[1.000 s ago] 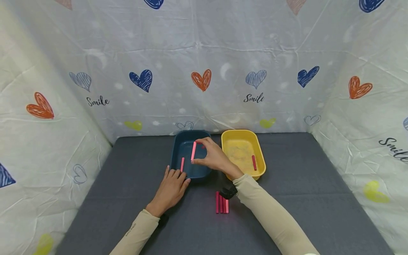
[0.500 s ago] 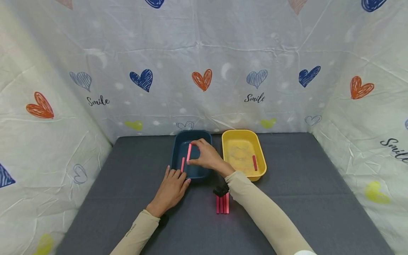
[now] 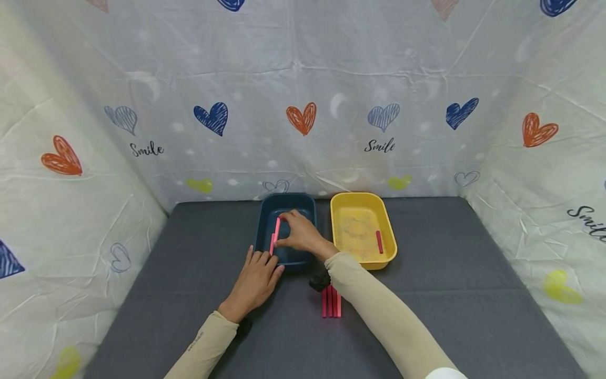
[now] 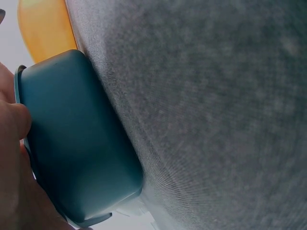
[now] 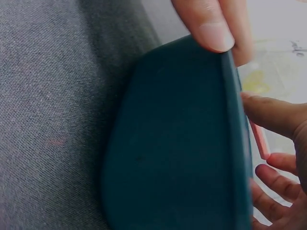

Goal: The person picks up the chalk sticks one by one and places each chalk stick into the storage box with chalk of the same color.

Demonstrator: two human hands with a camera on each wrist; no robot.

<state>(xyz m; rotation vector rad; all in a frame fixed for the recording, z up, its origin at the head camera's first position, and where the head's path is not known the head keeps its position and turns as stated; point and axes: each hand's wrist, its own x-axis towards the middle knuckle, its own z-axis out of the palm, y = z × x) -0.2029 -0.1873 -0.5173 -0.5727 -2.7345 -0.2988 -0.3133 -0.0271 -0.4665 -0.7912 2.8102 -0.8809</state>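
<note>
My right hand [image 3: 304,235] is over the dark blue tray [image 3: 259,223], pinching a light pink stick [image 3: 277,228] lengthwise between thumb and fingers. Part of that pink stick [image 5: 260,140] shows beyond the rim in the right wrist view. Inside the tray, against its left side, another light pink stick [image 3: 272,242] stands beside the held one, overlapping it in the head view. My left hand [image 3: 253,284] grips the tray's near left rim, fingers over the edge. In the left wrist view its thumb [image 4: 20,120] presses the outer wall.
To the right stands a yellow tray [image 3: 388,223] holding one dark red stick [image 3: 380,242]. Several red and pink sticks [image 3: 331,305] lie in a row on the grey tabletop [image 3: 454,295], partly behind the right wrist's camera. A printed curtain [image 3: 331,158] hangs behind.
My right hand has moved left and slightly down with the pink stick, bringing it beside the stick at the tray's left side. The left hand has stayed on the rim.
</note>
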